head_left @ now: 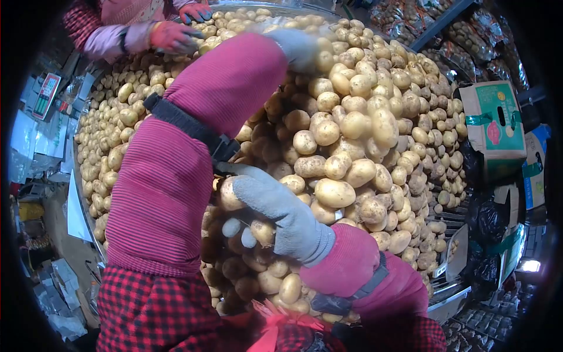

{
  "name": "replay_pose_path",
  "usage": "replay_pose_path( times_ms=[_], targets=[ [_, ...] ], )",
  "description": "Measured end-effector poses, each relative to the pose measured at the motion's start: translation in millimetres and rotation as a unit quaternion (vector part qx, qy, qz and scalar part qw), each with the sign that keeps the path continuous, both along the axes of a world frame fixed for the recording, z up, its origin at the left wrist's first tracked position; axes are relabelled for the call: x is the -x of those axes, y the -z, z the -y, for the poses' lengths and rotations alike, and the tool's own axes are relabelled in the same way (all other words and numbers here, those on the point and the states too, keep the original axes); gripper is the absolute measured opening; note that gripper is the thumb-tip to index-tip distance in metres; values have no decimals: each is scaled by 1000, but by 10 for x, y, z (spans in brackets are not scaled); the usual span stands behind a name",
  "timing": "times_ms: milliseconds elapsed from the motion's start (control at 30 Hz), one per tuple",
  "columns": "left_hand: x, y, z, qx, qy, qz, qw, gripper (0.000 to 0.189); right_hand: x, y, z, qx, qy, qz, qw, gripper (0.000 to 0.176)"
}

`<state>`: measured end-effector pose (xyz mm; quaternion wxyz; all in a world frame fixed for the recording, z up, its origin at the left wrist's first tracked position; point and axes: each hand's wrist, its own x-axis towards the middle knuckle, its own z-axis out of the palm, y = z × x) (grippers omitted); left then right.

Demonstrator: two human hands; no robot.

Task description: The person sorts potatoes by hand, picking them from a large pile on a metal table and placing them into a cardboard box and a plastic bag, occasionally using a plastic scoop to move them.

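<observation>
A large heap of potatoes (334,192) lies before me. My left hand (297,48), in a grey glove, reaches to the far part of the heap. It is smeared by motion, and its fingers cannot be made out; a blurred potato (324,57) is right beside it. Nearer to me, my right hand (282,212), also gloved in grey, is curled around potatoes. One potato (229,195) shows by the upper fingers, and a smaller potato (262,233) sits by the lower fingertips.
Across the heap at the upper left, another person's red-gloved hands (171,37) are over the potatoes. A green and brown carton (497,122) stands at the right, near black plastic bags (491,218). A scale display (46,97) is at the left. Bagged goods (469,44) fill the upper right.
</observation>
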<state>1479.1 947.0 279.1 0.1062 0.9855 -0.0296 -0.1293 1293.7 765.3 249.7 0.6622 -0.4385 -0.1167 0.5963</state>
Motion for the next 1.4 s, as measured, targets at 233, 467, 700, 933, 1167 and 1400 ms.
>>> replay_pose_path(
  times_ms=[233,467,700,933,1167,1400],
  targets=[
    [347,587,-346,45,-22,153,987,40,-21,59,18,-22,-14,-25,999,56],
    [1491,589,-460,521,-211,136,816,48,56,294,65,-136,27,164,977,72],
    [2922,673,-365,685,-241,202,657,48,53,225,-17,-60,57,-90,992,61],
    [3412,418,31,516,-250,165,803,52,127,277,-62,-41,-15,-74,996,49],
    [3423,497,169,285,-226,185,913,67,274,142,-47,29,-103,-51,993,37],
    [3604,681,402,617,-297,203,700,45,345,60,-23,32,-173,-77,981,39]
  ],
)
